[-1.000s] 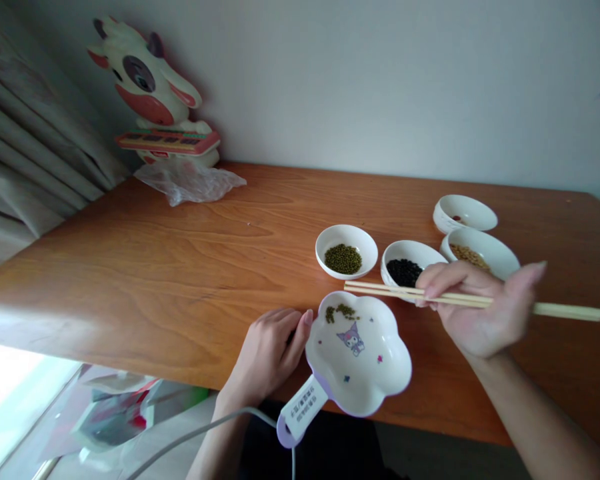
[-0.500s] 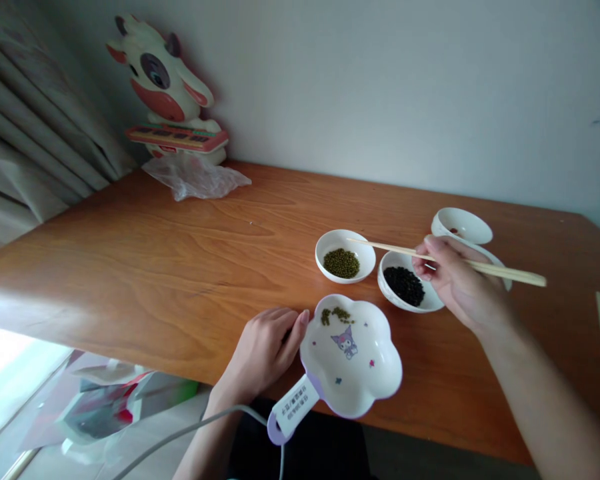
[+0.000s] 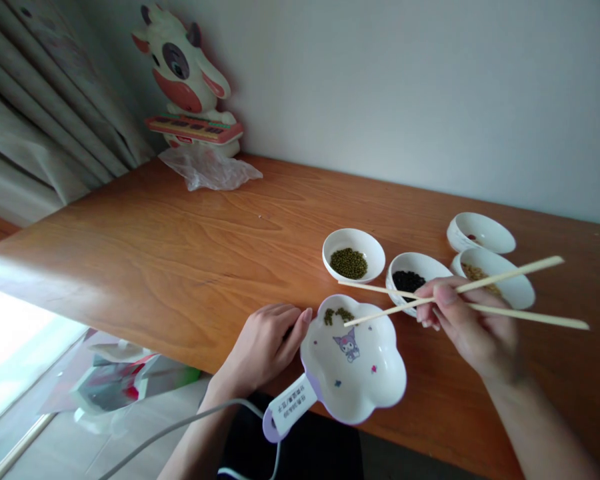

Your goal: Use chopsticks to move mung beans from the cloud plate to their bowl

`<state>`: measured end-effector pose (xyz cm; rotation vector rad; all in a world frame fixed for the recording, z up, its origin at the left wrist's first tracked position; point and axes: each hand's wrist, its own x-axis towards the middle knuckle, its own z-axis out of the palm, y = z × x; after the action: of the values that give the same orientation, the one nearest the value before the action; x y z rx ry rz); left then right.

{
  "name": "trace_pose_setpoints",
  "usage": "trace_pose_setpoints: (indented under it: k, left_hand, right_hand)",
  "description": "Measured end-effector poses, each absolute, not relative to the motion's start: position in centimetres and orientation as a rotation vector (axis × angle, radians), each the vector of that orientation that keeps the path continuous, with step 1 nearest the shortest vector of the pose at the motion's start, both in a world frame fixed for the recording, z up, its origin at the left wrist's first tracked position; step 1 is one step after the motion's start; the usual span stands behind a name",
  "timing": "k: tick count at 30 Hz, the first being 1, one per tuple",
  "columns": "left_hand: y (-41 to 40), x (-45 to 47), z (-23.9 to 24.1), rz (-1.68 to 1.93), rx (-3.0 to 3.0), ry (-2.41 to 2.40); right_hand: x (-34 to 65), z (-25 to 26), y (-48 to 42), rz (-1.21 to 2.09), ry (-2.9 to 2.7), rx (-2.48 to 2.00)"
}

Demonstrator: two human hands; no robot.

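Observation:
My right hand (image 3: 463,323) is closed around a pair of chopsticks (image 3: 510,273), whose tips are spread apart. One tip hovers over the white flower-shaped dish (image 3: 360,393), near a small group of green beans (image 3: 344,315) inside it; the other is by its far rim. I see nothing between the tips. My left hand (image 3: 270,340) rests on the table at the dish's left, fingers loosely bent and thumb tip at the rim. Behind the dish stand a bowl (image 3: 333,241) of green beans and a bowl (image 3: 433,265) of black grains, partly behind my right hand.
Right of these are a bowl (image 3: 523,293) of yellowish pieces and a bowl (image 3: 500,233) with a few reddish-brown bits. A cow toy keyboard (image 3: 195,127) and a plastic bag (image 3: 215,170) lie far left on the wooden table (image 3: 230,247). A grey cable (image 3: 180,423) hangs below.
My right hand has come nearer and down, bringing the chopsticks from the green bean bowl to the flower-shaped dish, tips now spread. My left hand stays beside the dish. The view has shifted slightly.

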<state>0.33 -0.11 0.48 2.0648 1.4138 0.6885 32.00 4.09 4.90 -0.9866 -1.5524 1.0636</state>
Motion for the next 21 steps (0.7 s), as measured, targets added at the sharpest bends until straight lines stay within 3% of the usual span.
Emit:
trace_pose_setpoints:
  k: [4,14,21]
  left_hand:
    - [-0.1,0.4,0.5,0.673,2.065,1.417]
    - [0.0,0.4,0.3,0.697,2.102,1.431]
    - [-0.1,0.3,0.1,0.703,2.116,1.437]
  right_hand:
    - [31.2,4.8,2.6,0.952,-1.778,-0.895]
    - [29.2,3.8,1.4,1.040,-2.082,-0.696]
    - [29.4,3.4,1.7,0.978,-1.980,-0.662]
